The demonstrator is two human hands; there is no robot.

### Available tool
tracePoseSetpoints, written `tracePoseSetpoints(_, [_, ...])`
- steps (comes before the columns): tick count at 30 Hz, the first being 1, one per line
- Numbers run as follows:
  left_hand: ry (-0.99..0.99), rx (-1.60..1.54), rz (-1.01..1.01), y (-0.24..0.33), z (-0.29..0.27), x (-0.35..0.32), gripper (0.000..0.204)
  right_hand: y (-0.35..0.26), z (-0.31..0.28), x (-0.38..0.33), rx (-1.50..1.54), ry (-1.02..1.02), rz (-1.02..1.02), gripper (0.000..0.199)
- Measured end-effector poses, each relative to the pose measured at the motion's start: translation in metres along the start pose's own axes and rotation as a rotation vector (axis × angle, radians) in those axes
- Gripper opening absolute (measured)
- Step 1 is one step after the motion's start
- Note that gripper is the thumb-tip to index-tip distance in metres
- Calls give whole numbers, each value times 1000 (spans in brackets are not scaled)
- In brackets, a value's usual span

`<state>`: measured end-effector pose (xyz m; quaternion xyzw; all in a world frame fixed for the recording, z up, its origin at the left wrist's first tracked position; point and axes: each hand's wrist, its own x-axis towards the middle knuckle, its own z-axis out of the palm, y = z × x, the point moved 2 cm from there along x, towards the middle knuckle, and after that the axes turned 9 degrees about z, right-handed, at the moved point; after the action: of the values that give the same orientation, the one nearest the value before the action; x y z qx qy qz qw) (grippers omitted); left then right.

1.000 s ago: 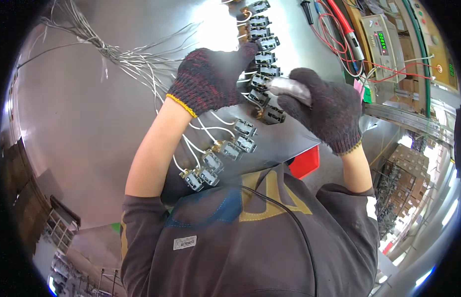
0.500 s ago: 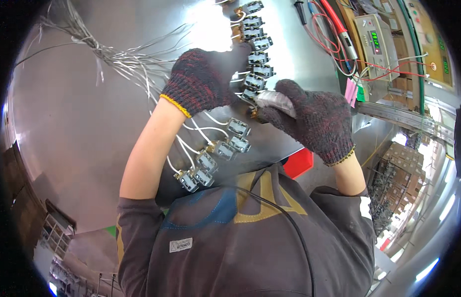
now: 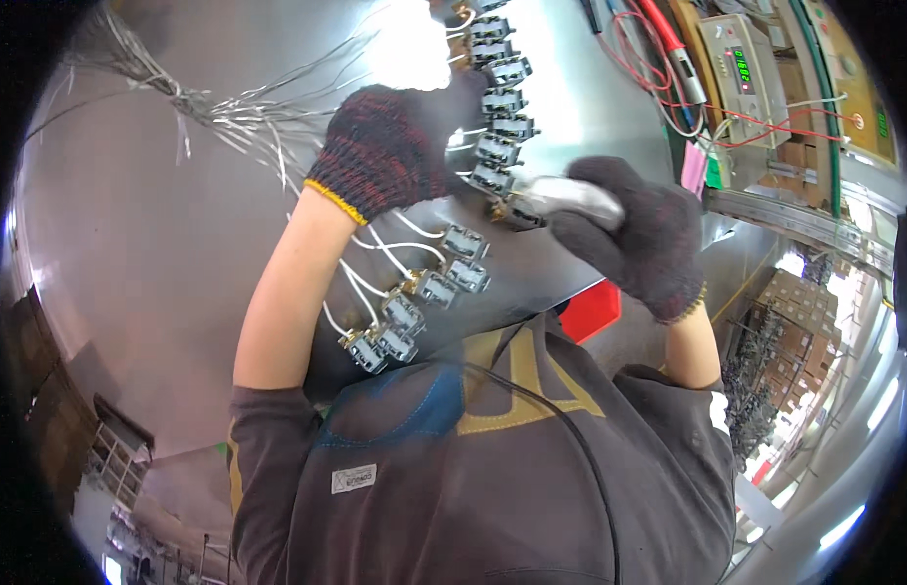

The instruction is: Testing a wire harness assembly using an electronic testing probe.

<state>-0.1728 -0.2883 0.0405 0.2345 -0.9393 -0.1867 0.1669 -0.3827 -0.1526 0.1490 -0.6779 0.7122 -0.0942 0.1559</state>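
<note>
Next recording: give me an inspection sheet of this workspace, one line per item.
Surface: shiny metal panel, strong glare near the top.
Job's things: row of small grey switch units running diagonally; silver tool tip at one unit.
Clutter: red block at panel edge.
Hands: left hand gloved, resting on the row; right hand gloved, gripping the tool.
Cables: white wires fan from units; red leads upper right.
Surroundings: meter box with green display; shelving lower right.

Gloved left hand (image 3: 395,146) rests on row of small grey switches (image 3: 443,283) w/ white wires (image 3: 366,263) on steel table (image 3: 132,244); gloved right hand (image 3: 643,239) grips silver tool (image 3: 570,195) touching one.
</note>
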Motion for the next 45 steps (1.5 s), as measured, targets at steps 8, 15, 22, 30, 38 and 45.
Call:
tracePoseSetpoints(8, [-164, -6, -61, 2, -6, 6, 88, 19, 10, -31, -20, -42, 146, 51])
tracePoseSetpoints(15, [-185, 14, -68, 4, -8, 6, 87, 20, 13, -27, -194, -38, 127, 55])
tracePoseSetpoints(22, [-167, 26, -59, 3, -5, 5, 86, 26, 9, -15, -289, -86, 25, 62])
tracePoseSetpoints(30, [-160, 20, -48, 3, -5, 5, 83, 24, 5, -15, -184, -71, 67, 50])
tracePoseSetpoints(38, [-157, 23, -67, 0, 1, 3, 92, 23, 9, -20, -251, -93, 62, 51])
tracePoseSetpoints(45, [-194, 58, -62, -7, 8, 2, 112, 24, 5, -12, -319, -95, -83, 52])
